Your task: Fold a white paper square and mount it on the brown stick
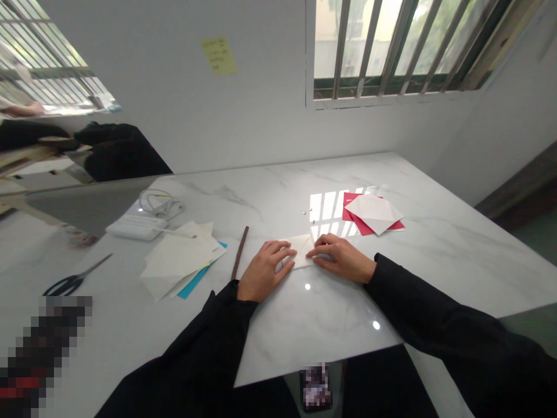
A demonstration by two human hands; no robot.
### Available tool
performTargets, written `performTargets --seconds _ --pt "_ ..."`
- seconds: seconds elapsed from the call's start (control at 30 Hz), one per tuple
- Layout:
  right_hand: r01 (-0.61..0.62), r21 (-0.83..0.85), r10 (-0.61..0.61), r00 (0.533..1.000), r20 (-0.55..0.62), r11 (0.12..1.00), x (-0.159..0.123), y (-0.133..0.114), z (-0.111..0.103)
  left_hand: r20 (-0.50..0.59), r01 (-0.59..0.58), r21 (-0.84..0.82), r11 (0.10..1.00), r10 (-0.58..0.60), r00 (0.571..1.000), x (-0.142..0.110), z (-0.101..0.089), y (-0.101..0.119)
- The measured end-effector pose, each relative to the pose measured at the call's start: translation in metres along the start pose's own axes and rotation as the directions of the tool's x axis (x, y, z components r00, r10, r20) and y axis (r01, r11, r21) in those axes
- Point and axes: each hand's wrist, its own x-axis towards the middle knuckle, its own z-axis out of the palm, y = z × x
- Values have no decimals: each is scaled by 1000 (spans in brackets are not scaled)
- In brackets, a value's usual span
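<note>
A small folded piece of white paper (pixel 301 247) lies on the marble-patterned table between my hands, a diagonal crease showing on its top. My left hand (pixel 268 267) rests over its left end, fingers stretched out and apart from the thumb. At the right end, the bent fingers of my right hand (pixel 342 256) close on the paper's edge, with the fingertips pressed together. My hands partly hide both ends. Left of my left hand lies a thin brown strip (pixel 241 252).
White sheets (pixel 174 261) with blue paper beneath lie left, near a white box-shaped device (pixel 137 227), a coiled cable (pixel 161 202) and black scissors (pixel 69 283). Red envelopes (pixel 365 226) under a white one (pixel 376 212) lie right. A wall (pixel 261 128) borders the table's back.
</note>
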Motion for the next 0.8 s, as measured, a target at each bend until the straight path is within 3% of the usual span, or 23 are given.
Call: performTargets --seconds 0.3,0.4,0.53,0.67,0.8 --pt "36 -1 -36 999 0 999 0 3 -3 12 -26 147 989 24 1000 -3 0 3" --pt "70 -63 -69 998 12 996 0 2 -3 16 -42 189 981 39 999 -5 1 0" --pt "155 -215 -154 988 22 964 -2 -2 -2 54 -26 113 993 20 998 -6 3 0" --pt "287 -329 -270 958 98 900 -2 -14 8 80 18 76 997 -24 996 -5 5 0" --pt "313 -312 -267 946 182 897 -4 -21 15 112 29 101 994 -40 993 -7 5 -2"
